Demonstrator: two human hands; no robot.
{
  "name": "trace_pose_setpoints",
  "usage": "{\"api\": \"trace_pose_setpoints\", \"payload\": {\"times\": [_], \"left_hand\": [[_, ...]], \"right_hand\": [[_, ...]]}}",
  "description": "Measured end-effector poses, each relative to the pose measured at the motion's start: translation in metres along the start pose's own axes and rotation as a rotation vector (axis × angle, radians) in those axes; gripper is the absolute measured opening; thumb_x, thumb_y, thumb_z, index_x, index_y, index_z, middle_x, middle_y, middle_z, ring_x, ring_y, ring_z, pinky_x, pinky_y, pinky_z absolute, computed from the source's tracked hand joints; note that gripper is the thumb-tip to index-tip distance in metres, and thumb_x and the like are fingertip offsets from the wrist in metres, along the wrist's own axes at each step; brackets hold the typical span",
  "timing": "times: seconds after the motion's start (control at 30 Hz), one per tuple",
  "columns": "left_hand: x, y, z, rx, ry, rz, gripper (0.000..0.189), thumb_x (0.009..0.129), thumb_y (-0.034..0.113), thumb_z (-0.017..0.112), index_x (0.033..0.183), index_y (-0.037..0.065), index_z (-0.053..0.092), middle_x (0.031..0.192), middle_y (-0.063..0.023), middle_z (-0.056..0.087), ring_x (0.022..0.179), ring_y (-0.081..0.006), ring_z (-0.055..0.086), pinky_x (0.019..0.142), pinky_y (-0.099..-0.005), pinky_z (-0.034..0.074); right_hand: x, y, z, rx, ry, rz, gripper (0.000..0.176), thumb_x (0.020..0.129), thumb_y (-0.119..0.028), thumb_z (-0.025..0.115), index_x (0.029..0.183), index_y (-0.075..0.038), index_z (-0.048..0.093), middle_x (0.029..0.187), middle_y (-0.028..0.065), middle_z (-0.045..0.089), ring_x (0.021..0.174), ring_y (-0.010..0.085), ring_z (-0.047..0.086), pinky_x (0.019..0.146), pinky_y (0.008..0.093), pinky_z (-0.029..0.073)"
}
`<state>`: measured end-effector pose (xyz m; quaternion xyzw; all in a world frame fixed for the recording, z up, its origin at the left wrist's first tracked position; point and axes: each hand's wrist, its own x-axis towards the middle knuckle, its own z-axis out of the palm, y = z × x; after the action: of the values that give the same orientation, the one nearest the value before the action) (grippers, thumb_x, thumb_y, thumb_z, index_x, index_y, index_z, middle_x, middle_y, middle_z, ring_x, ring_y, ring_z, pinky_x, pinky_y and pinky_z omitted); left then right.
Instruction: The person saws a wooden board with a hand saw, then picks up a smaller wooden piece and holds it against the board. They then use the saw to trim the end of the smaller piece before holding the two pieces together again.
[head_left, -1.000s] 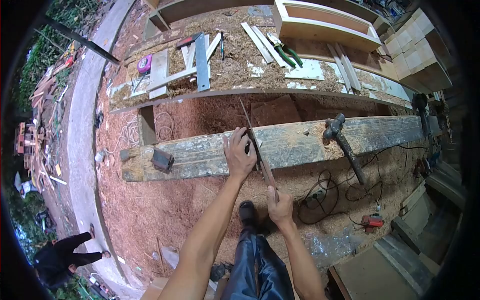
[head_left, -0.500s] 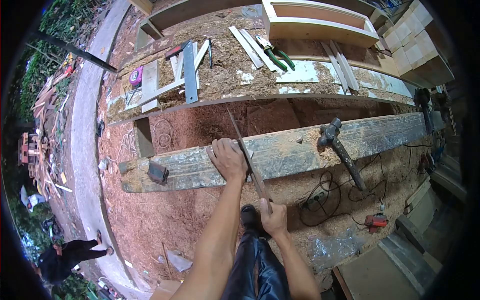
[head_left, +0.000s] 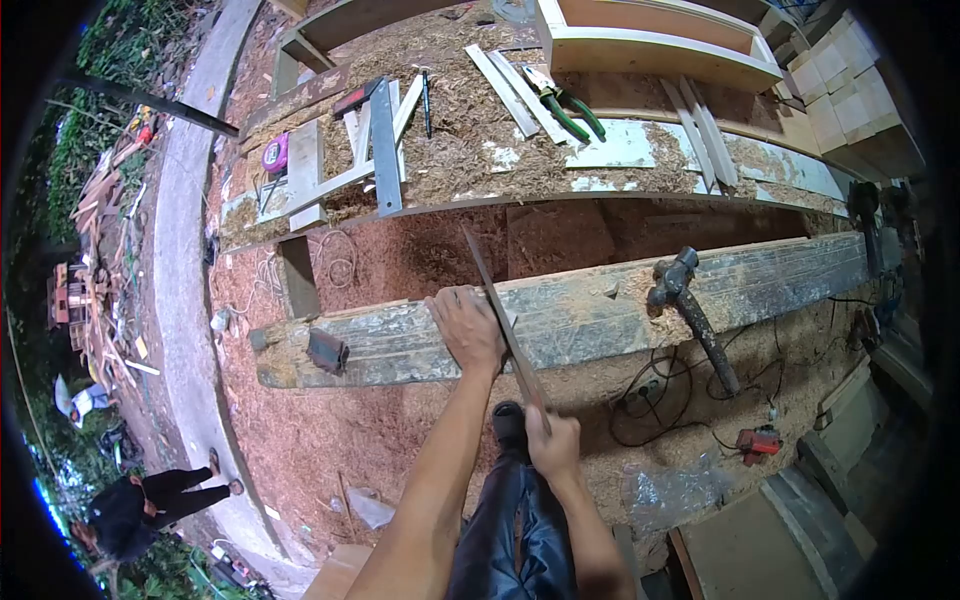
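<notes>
Our right hand (head_left: 553, 442) grips the handle end of the saw (head_left: 492, 295), fingers closed round it, though the handle itself is mostly hidden. Our left hand (head_left: 469, 328) lies palm down on the low surface (head_left: 400, 338), fingers together and just beside the blade; a pale piece (head_left: 511, 318) shows past the blade, but we cannot tell whether that hand pins it. The main risk is a cut — if the blade jumps or bends sideways, the left thumb side is right there. A loose palm could also let the piece twist and catch the teeth. The hammer (head_left: 675, 280) and the dark block (head_left: 327, 350) rest unheld on the same surface, where hard shaking could shift them. Compared with the first frame, our left hand lies flatter, its fingers less spread, and the saw tip sits farther from the far surface (head_left: 610, 143) — hammer and block keep their places.
</notes>
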<state>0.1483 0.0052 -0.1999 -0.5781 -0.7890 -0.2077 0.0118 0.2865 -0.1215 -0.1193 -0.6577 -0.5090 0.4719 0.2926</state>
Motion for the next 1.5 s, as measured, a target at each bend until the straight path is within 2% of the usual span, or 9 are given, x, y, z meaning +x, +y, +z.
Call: {"api": "trace_pose_setpoints", "payload": {"times": [0.17,0.23,0.33,0.5,0.77,0.97,1.2,1.37,1.5], "left_hand": [[0.003,0.007,-0.008,0.014,-0.044,-0.023,0.016,0.089,0.015,0.045,0.088,0.001,0.053,0.09,-0.0176,0.049,0.094,-0.0357,0.049,0.105,-0.0534,0.028],[0.006,0.007,-0.007,0.027,-0.041,-0.029,0.016,0.089,0.014,0.045,0.087,0.001,0.053,0.09,-0.0177,0.049,0.095,-0.0355,0.049,0.105,-0.0536,0.029],[0.003,0.004,-0.006,0.036,-0.067,-0.033,0.015,0.085,0.014,0.048,0.089,0.0,0.054,0.093,-0.0179,0.05,0.1,-0.0342,0.049,0.111,-0.0496,0.023],[0.002,0.004,-0.005,0.008,-0.015,0.0,0.015,0.088,0.013,0.045,0.088,0.0,0.052,0.092,-0.0177,0.048,0.095,-0.0358,0.049,0.105,-0.0527,0.029],[0.001,0.002,0.0,0.045,0.013,-0.001,0.016,0.088,0.014,0.045,0.088,0.0,0.053,0.092,-0.0182,0.049,0.096,-0.036,0.049,0.105,-0.0519,0.029],[0.002,0.001,-0.002,0.041,-0.024,0.001,0.017,0.089,0.015,0.044,0.087,0.0,0.053,0.092,-0.0182,0.048,0.096,-0.0362,0.049,0.105,-0.0528,0.029],[0.004,0.001,-0.002,0.081,-0.079,-0.043,0.017,0.085,0.013,0.047,0.09,-0.002,0.054,0.096,-0.018,0.049,0.103,-0.0336,0.048,0.109,-0.0494,0.025],[0.0,0.0,0.001,0.036,-0.002,-0.003,0.015,0.087,0.014,0.046,0.089,0.0,0.052,0.091,-0.0167,0.048,0.094,-0.0348,0.049,0.107,-0.0522,0.027],[0.0,0.001,0.0,0.055,-0.033,-0.011,0.016,0.088,0.015,0.046,0.088,0.001,0.053,0.091,-0.0166,0.048,0.094,-0.0349,0.049,0.106,-0.0527,0.028]], "right_hand": [[-0.029,0.01,-0.007,-0.017,-0.024,0.004,0.039,0.092,-0.023,0.054,0.065,0.005,0.056,0.054,0.0238,0.044,0.047,0.0341,0.057,0.047,0.0408,0.04],[-0.069,0.042,-0.01,-0.007,0.113,-0.195,0.037,0.091,-0.021,0.055,0.065,0.005,0.057,0.053,0.0225,0.047,0.049,0.0344,0.059,0.048,0.0414,0.042],[-0.069,0.035,-0.014,-0.047,0.024,-0.04,0.035,0.091,-0.02,0.056,0.065,0.004,0.058,0.052,0.021,0.049,0.05,0.0345,0.06,0.048,0.0413,0.043],[0.016,0.005,0.01,-0.081,0.01,-0.071,0.033,0.088,-0.02,0.06,0.062,0.0,0.059,0.055,0.0221,0.051,0.054,0.0395,0.058,0.047,0.0425,0.042],[-0.084,0.048,-0.004,-0.032,0.09,-0.031,0.031,0.087,-0.02,0.061,0.062,0.0,0.06,0.054,0.0212,0.053,0.052,0.039,0.057,0.049,0.0446,0.043],[0.014,-0.008,0.007,-0.013,-0.003,0.022,0.042,0.091,-0.029,0.055,0.063,0.001,0.059,0.054,0.024,0.047,0.054,0.0424,0.055,0.048,0.044,0.042],[-0.076,0.025,-0.012,-0.073,0.07,-0.027,0.038,0.09,-0.024,0.057,0.062,0.002,0.057,0.054,0.0244,0.042,0.052,0.0385,0.059,0.045,0.0422,0.039],[0.002,0.008,0.008,-0.031,0.029,-0.038,0.039,0.09,-0.027,0.057,0.062,0.0,0.059,0.057,0.0227,0.05,0.056,0.0408,0.057,0.048,0.0433,0.043],[-0.038,0.013,-0.006,0.006,0.042,-0.006,0.039,0.09,-0.026,0.056,0.063,0.002,0.057,0.055,0.0235,0.045,0.05,0.0384,0.055,0.046,0.0405,0.04]]}}
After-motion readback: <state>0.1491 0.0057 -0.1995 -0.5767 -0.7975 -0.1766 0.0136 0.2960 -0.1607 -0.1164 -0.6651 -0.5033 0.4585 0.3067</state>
